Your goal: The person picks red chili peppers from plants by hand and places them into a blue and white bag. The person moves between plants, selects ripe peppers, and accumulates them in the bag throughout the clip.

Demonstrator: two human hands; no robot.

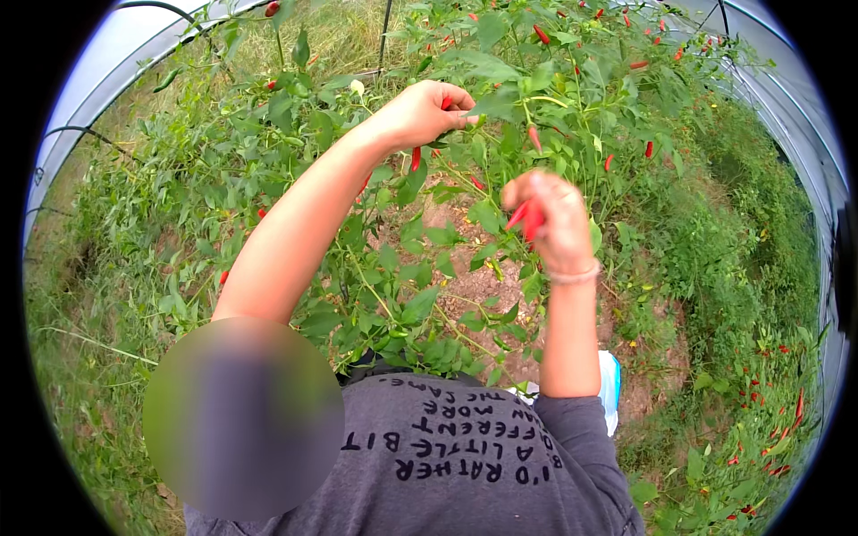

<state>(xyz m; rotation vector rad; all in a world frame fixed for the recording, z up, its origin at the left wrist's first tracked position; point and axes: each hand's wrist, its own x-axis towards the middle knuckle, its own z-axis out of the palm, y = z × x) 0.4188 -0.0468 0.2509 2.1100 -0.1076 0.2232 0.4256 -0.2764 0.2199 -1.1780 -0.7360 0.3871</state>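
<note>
My left hand is raised among the leaves of a chili pepper plant, its fingers curled around a red chili pepper. Just below that wrist another red chili shows; whether it hangs from the plant or from the hand, I cannot tell. Lower and to the right, my right hand is blurred and closed on several red chili peppers. A reddish chili hangs from a stem above this hand, apart from its fingers.
Leafy stems reach close to my grey shirt. Bare soil shows between plants. A white and blue bag is partly hidden behind my right arm. More plants with red chilies grow at right. Plastic tunnel walls curve around both sides.
</note>
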